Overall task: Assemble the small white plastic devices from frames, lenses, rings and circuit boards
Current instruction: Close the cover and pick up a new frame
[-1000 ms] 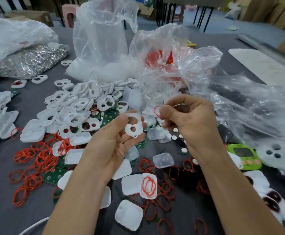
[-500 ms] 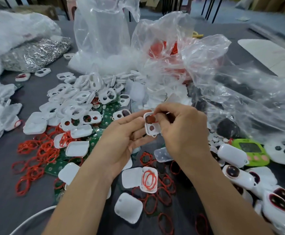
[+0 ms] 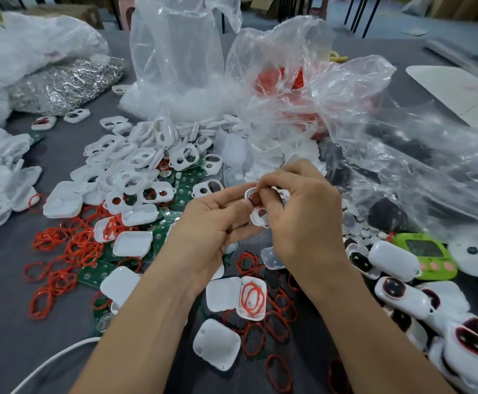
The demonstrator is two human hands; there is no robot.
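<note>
Left grip (image 3: pixel 212 223): closed on the white frame (image 3: pixel 260 216); thumb lies across its near face, fingers curled behind it.
Right grip (image 3: pixel 303 217): closed on the same frame's upper end; thumb and forefinger tips pinch at the top hole.
White frame: held in the air between both grips, above the worktop (image 3: pixel 10 322) centre, roughly upright. Two holes; lower hole is vacant.
Dark red lens (image 3: pixel 253 198): sits in the frame's top hole, partly hidden by R fingertips. Whether fully seated: cannot tell.
Frame pile (image 3: pixel 135 166): loose white frames heaped beyond and to the L of the hands.
Red rings (image 3: pixel 70 251): scattered in a tangle at L, more lie under and near both wrists.
Circuit boards (image 3: pixel 186 183): green, lying flat among and under the frame pile; others at L near the rings.
White shells (image 3: pixel 63 201): blank covers spread around the boards. One open shell (image 3: pixel 252 298) just below the wrists holds several red rings.
Finished devices (image 3: pixel 402 297): white bodies w/ dark red lenses, grouped at lower R.
Green gadget (image 3: pixel 425 254): at R, just behind the finished devices.
Clear bags (image 3: pixel 181 52): crumpled, at rear and R; one contains red parts.
Silver parts bag (image 3: pixel 67 81): rear L.
White cable (image 3: pixel 56 362): crosses the lower L corner.
</note>
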